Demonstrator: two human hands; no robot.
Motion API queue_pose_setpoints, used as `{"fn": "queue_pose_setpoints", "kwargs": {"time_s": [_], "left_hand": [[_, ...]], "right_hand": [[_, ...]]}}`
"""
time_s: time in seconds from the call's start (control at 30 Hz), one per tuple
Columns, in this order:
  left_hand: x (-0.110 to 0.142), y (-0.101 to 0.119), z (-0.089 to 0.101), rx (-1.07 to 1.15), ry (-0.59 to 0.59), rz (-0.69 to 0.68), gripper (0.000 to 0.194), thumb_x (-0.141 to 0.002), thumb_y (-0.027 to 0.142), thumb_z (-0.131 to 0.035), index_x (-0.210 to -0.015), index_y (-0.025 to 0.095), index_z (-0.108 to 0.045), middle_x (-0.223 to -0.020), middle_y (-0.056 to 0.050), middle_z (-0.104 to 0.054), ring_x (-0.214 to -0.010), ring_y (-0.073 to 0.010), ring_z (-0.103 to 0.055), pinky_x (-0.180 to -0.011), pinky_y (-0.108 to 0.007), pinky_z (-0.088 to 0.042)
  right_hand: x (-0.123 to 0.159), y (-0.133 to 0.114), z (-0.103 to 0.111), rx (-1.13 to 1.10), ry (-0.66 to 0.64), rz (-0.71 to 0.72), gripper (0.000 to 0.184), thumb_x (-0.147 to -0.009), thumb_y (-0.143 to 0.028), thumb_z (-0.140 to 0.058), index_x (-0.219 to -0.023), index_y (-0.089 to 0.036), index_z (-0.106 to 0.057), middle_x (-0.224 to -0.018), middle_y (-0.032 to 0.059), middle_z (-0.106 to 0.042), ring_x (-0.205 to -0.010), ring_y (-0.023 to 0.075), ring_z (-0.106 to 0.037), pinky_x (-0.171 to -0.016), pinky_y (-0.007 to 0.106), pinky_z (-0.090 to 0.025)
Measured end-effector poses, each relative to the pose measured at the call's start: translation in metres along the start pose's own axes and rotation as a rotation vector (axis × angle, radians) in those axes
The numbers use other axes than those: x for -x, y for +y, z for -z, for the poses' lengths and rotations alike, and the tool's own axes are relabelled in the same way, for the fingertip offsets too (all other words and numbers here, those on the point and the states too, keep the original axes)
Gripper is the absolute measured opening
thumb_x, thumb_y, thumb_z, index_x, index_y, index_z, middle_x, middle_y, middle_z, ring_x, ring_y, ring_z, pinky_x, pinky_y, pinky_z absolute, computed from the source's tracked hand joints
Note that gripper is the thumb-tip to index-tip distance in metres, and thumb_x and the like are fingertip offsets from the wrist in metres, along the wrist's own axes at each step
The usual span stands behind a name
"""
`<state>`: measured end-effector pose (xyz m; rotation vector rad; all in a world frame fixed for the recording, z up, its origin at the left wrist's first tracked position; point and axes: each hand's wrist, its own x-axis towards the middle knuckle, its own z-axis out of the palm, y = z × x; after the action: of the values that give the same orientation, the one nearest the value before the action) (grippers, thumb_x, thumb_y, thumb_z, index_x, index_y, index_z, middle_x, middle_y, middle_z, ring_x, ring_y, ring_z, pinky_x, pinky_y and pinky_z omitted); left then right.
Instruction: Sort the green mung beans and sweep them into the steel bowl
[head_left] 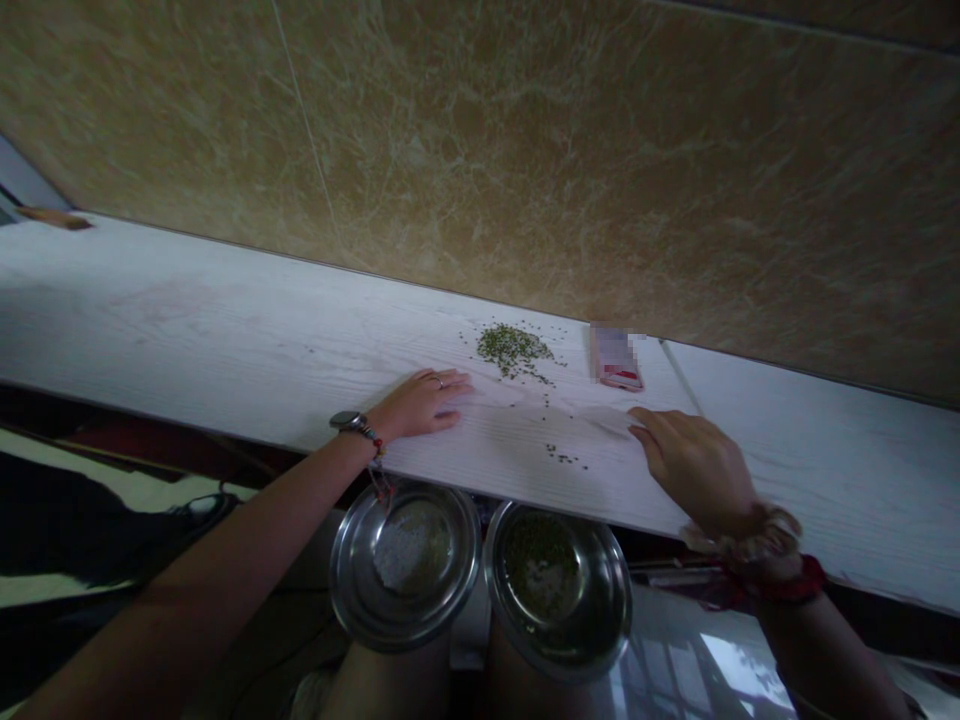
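Near the centre of the frame, a loose pile of small green beans point(514, 348) lies on a white wood-grained tabletop point(247, 320), with strays around its edge and a small scatter nearer the front. Just left of and below the pile, the left hand point(429, 402) lies palm down and released, fingers stretched out, a ring on one finger and a watch point(349, 421) at the wrist. Right of centre, the right hand point(694, 460) has its fingers curled, thumb beside the forefinger; a blurred pale shape shows by the fingertips, and whether they grasp it cannot be told. A small packet point(616, 358), partly pixelated, lies above that hand, near the wall point(480, 150). At bottom centre, two metal bowls stand side by side: the left bowl point(358, 550) holds pale contents, the right bowl point(604, 590) darker, greenish ones.
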<state>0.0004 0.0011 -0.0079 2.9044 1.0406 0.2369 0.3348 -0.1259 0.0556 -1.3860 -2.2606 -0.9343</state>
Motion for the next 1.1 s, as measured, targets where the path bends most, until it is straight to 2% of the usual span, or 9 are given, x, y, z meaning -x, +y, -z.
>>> {"fn": "queue_pose_setpoints", "kwargs": {"time_s": [0.27, 0.5, 1.1], "left_hand": [[0.000, -0.001, -0.001, -0.002, 0.000, 0.000, 0.043, -0.093, 0.037, -0.048, -0.133, 0.022, -0.048, -0.146, -0.007, -0.044, -0.133, -0.0209, -0.041, -0.109, -0.037, -0.029], [0.000, -0.001, -0.002, 0.001, 0.004, 0.001, 0.042, -0.093, 0.037, -0.049, -0.132, 0.022, -0.048, -0.147, -0.006, -0.044, -0.133, -0.0205, -0.041, -0.110, -0.038, -0.028], [0.000, 0.001, 0.003, -0.007, -0.008, 0.012, 0.044, -0.092, 0.036, -0.049, -0.133, 0.021, -0.049, -0.145, -0.008, -0.045, -0.133, -0.0208, -0.041, -0.109, -0.037, -0.029]], "right_hand": [[-0.002, -0.001, -0.005, 0.024, -0.017, 0.056, 0.025, -0.092, -0.015, -0.042, -0.088, -0.015, -0.066, -0.073, 0.0060, -0.071, -0.062, 0.0171, -0.061, -0.061, 0.029, -0.043], [-0.004, -0.004, 0.004, 0.005, -0.024, 0.101, 0.024, -0.091, -0.012, -0.044, -0.086, -0.013, -0.067, -0.072, 0.0070, -0.071, -0.061, 0.0175, -0.060, -0.060, 0.029, -0.041], [-0.001, -0.015, 0.018, -0.108, -0.009, 0.072, 0.026, -0.094, -0.018, -0.041, -0.089, -0.015, -0.066, -0.074, 0.0062, -0.072, -0.063, 0.0161, -0.061, -0.062, 0.028, -0.044]]}}
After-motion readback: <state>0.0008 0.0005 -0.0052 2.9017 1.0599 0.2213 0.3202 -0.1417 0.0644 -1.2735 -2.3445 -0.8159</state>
